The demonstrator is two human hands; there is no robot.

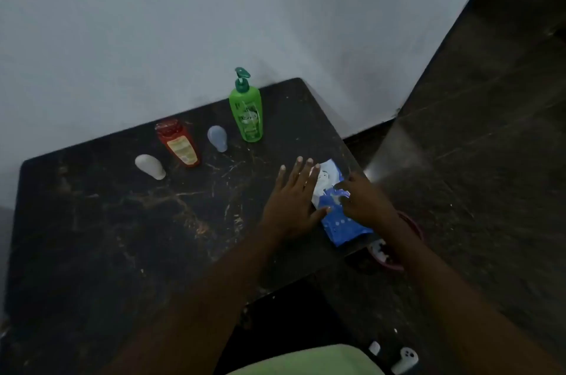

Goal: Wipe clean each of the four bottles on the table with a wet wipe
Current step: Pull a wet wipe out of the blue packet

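Left hand (294, 203): flat, palm down on the table (122, 236), fingers straight and spread, gripping nothing. The thumb presses the edge of the wipe pack (340, 221).
Right hand (364, 203): fingers curled, pinching at the pack's middle, right beside the left thumb.
Bottles: upright, well beyond the left fingertips: white bottle (150, 166), red bottle (179, 143), bluish bottle (217, 138), green pump bottle (246, 115).
Hard to tell: flap or wipe in that pinch, it's too blurry. The right hand hides the pack's right side.
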